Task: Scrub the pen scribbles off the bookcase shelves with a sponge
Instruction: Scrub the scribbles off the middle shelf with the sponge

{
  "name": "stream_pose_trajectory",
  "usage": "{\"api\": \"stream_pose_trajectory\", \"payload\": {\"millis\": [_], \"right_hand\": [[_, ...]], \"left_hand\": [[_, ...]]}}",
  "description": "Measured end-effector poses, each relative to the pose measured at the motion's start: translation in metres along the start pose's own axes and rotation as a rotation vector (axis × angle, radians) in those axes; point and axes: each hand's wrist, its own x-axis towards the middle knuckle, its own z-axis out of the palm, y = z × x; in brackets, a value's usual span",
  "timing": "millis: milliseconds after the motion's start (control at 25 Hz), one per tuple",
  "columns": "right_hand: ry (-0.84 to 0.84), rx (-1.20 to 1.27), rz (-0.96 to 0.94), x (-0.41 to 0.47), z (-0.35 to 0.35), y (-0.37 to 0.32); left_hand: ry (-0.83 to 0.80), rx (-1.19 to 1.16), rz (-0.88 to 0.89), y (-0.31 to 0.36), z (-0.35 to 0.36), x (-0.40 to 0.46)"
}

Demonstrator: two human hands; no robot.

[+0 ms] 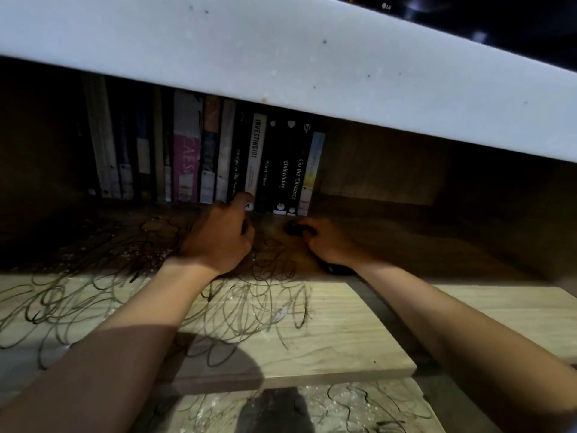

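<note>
Both arms reach deep onto the light wooden bookcase shelf, under a pale slab overhead. Looping black pen scribbles cover the shelf from its left edge to about its middle, running front to back. The left hand is curled near the back, its thumb touching a row of upright books. The right hand grips a small dark object, perhaps the sponge, near the shelf's back edge; its shape and long axis cannot be told in the shadow.
</note>
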Motion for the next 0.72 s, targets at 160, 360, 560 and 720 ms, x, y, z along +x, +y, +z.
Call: {"api": "stream_pose_trajectory", "payload": {"millis": [160,360,560,720], "right_hand": [[-0.174,-0.017,-0.183,-0.030,0.006,-0.013],[-0.005,-0.146,-0.008,-0.015,-0.031,0.023],[-0.069,0.028,-0.113,-0.014,0.004,-0.002],[-0.287,0.187,-0.170,-0.036,-0.025,0.021]], "left_hand": [[-0.011,0.019,-0.024,-0.004,0.001,0.002],[-0.029,0.037,-0.027,-0.002,0.000,0.000],[-0.009,0.043,-0.021,0.003,-0.004,-0.002],[-0.003,0.054,-0.032,0.005,-0.005,-0.002]]}}
